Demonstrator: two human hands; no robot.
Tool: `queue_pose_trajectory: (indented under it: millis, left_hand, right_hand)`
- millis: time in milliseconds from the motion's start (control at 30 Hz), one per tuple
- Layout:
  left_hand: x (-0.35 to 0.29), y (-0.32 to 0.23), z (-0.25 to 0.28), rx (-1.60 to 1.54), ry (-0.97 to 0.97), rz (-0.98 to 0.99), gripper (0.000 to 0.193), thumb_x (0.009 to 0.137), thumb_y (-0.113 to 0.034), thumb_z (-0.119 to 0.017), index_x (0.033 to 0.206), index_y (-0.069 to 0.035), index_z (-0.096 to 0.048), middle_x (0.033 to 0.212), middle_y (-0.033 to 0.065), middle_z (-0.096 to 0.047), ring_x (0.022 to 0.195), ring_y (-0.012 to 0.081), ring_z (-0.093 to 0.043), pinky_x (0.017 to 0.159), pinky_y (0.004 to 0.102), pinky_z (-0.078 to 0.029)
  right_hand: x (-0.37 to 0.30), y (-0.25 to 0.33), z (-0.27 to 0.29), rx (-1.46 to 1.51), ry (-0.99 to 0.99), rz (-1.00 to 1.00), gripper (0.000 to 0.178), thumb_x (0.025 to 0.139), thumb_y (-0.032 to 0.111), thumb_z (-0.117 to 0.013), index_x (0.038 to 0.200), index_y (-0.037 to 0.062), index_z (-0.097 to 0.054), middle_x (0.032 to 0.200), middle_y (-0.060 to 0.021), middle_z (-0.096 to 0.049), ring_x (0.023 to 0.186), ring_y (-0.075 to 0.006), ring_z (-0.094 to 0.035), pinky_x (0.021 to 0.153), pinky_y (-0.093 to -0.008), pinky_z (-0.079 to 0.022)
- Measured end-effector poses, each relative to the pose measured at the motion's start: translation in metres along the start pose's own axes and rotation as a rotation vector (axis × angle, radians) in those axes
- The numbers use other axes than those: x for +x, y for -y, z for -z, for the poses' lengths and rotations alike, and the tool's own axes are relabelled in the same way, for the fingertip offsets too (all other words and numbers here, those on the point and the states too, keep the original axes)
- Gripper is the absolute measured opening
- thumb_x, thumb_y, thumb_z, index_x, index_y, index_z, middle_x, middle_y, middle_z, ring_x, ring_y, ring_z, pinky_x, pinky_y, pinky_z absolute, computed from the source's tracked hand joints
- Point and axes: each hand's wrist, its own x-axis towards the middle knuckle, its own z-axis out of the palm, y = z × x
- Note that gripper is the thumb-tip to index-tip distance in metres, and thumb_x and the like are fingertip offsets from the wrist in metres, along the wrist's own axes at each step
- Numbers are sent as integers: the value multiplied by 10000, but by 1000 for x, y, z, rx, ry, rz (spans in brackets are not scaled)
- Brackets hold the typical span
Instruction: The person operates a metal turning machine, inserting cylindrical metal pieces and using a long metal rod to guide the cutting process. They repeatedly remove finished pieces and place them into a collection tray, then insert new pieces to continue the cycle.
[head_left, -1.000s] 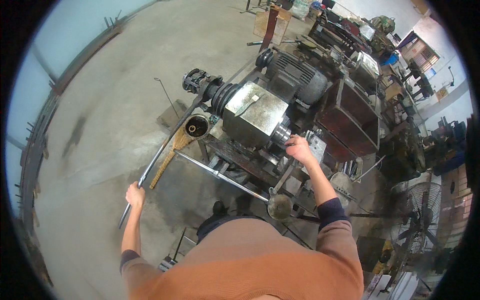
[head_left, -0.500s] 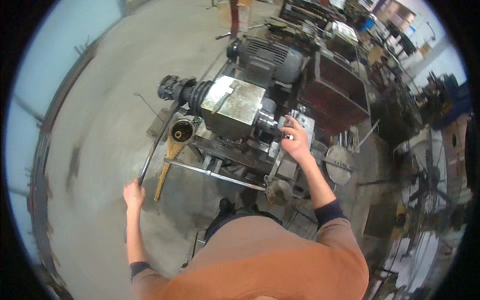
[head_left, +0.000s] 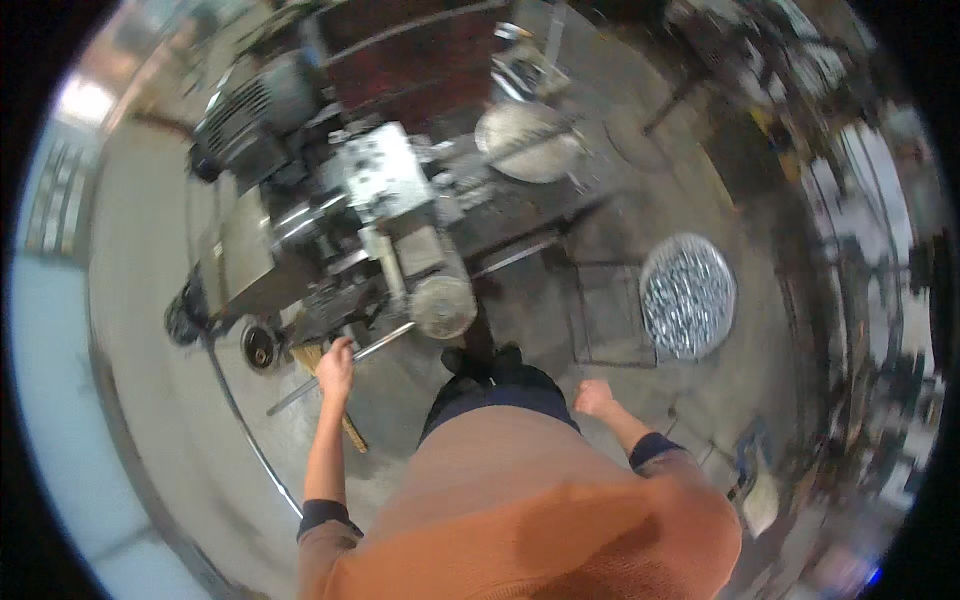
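My left hand [head_left: 335,370] is closed at a slanting steel bar [head_left: 385,342]; its fingers appear wrapped round the bar. That bar runs up to a round metal disc [head_left: 443,307] at the front of an oily machine [head_left: 240,255]. My right hand [head_left: 595,398] is low beside my right hip, away from the machine. Its fingers are curled and slightly blurred, and whatever they may hold is hidden. On the machine, a shiny spindle [head_left: 300,220] faces a pale metal block [head_left: 385,170]. A longer curved lever [head_left: 245,430] hangs free on the left.
A round basin [head_left: 690,297] full of small shiny metal parts is at the right, beside a low metal frame [head_left: 612,362]. A round pan [head_left: 530,140] lies on the machine bench. A small pot [head_left: 262,345] and a brush [head_left: 353,432] are at the left.
My view has swung to the right. My left hand has left the long lever and is at the shorter bar. My right hand has come away from the spindle area down to my side.
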Motion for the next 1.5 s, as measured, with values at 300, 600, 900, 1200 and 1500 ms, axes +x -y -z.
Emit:
queue_pose_trajectory:
  millis: [300, 600, 900, 1200, 1500]
  left_hand:
    - [24, 35, -9, -293, 55, 318, 251, 819, -89, -435, 932, 22, -630, 802, 104, -633, 699, 200, -606, 632, 304, -456]
    - [32, 11, -3, -283, 124, 297, 329, 872, -162, -323, 923, 58, -563, 659, 142, -606, 559, 215, -599, 472, 295, -475]
    - [31, 18, 4, -223, 146, 339, 296, 849, -155, -323, 873, 36, -548, 580, 145, -571, 486, 239, -563, 443, 316, -459]
    - [45, 15, 2, -240, 202, 351, 298, 826, -145, -346, 843, 49, -571, 574, 136, -566, 460, 218, -543, 445, 310, -450]
    - [15, -3, 5, -281, 35, 263, 270, 816, -144, -394, 774, 30, -595, 537, 56, -496, 458, 121, -463, 430, 258, -374]
  right_hand:
    - [-49, 51, -298, 1167, -156, 247, 347, 722, 234, -571, 1048, 124, -616, 1028, -118, -607, 985, -294, -546, 904, -419, -389]
    - [-61, 75, -299, 76, 426, 359, 272, 683, 269, -606, 922, 168, -688, 929, -54, -657, 920, -238, -599, 818, -388, -402]
    - [-54, 83, -303, 267, 538, 263, 277, 706, 284, -571, 925, 158, -685, 992, -51, -652, 960, -225, -602, 781, -413, -429]
    - [-43, 90, -265, 205, 535, 82, 317, 832, 359, -468, 984, 163, -666, 1018, -45, -647, 998, -246, -587, 812, -434, -359]
    - [40, 91, -382, 366, 150, 103, 325, 802, 346, -507, 1049, 172, -628, 1064, -61, -621, 1004, -217, -577, 850, -416, -361]
